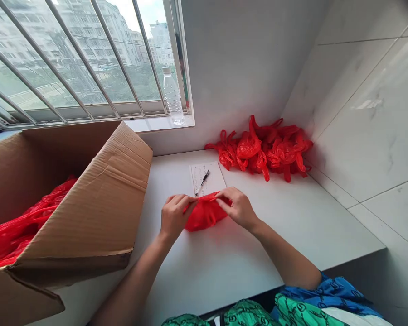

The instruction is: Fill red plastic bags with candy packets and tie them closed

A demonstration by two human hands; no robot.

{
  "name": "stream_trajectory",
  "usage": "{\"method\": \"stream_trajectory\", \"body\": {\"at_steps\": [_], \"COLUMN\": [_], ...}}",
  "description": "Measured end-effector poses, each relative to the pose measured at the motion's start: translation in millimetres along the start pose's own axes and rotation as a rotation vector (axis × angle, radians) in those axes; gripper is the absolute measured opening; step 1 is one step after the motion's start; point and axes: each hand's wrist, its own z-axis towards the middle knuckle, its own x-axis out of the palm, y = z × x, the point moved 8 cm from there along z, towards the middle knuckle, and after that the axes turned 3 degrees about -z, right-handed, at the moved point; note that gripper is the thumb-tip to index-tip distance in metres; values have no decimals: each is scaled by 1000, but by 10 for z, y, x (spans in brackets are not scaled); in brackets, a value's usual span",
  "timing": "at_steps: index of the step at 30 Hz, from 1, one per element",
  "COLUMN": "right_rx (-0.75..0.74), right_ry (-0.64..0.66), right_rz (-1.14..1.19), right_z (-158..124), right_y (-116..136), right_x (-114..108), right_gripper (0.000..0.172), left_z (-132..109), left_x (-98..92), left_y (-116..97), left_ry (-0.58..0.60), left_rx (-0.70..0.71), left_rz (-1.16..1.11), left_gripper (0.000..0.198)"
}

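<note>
A red plastic bag point(206, 215) is stretched between my two hands, just above the white tabletop. Its upper left edge is pinched between the thumb and fingers of my left hand point(177, 213). On the other side my right hand point(238, 206) grips the upper right edge in the same way. The bag hangs down crumpled below my fingers. Directly behind it lies a sheet of paper with writing point(197, 174), partly covered by the bag, with a black pen point(203, 181) resting on it.
An open cardboard box point(98, 194) stands at the left, with red plastic bags point(30, 219) inside. Several knotted or crumpled red bags point(268, 147) are heaped against the back wall. On the sill of the barred window stands a clear plastic bottle point(172, 97). A tiled wall point(370, 108) borders the table's right side.
</note>
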Motion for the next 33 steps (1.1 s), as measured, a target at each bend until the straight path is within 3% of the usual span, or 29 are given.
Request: {"method": "stream_trajectory", "body": {"at_steps": [4, 6, 8, 11, 13, 15, 19, 23, 24, 28, 29, 30, 32, 33], "right_rx": [195, 224, 221, 233, 236, 271, 428, 336, 268, -179, -319, -431, -512, -472], "right_ry": [-55, -24, -6, -21, -35, -90, -219, -166, -236, -804, -797, -682, -246, -33], "right_rz": [184, 239, 298, 317, 330, 437, 738, 747, 698, 421, 354, 280, 113, 11], "right_z": [10, 9, 2, -22, -32, -37, -56, -37, -58, -431, -492, -488, -369, -305], "right_y": [-324, -373, -328, -204, -154, -218, -595, -572, -482, 219, 458, 676, 931, 919], "right_x": [-334, -391, -383, -311, -257, -253, -356, -586, -732, -1409, -1420, -1332, -899, -637], "right_gripper": [14, 14, 22, 46, 33, 23, 28, 30, 34, 30, 28, 26, 20, 17], "left_z": [-59, -71, -32, 45, 67, 76, -51, -97, -92, -58, -51, -47, -49, -56], "left_x": [-211, -256, -282, -219, -155, -184, -350, -481, -512, -569, -563, -546, -496, -472], "left_y": [316, 315, 150, -229, -341, -233, 209, 133, 64, -183, -226, -264, -327, -353], "left_ry": [-145, -153, -133, -27, 26, -29, -268, -260, -237, -149, -131, -110, -65, -45], "left_rx": [-288, -330, -234, 35, 115, 10, -364, -353, -329, -258, -249, -242, -231, -224], "left_rz": [-202, -262, -246, -101, -53, -145, -580, -802, -805, -764, -767, -776, -804, -815], "left_gripper": [28, 28, 33, 41, 26, 17, 18, 11, 11, 23, 25, 27, 31, 33]}}
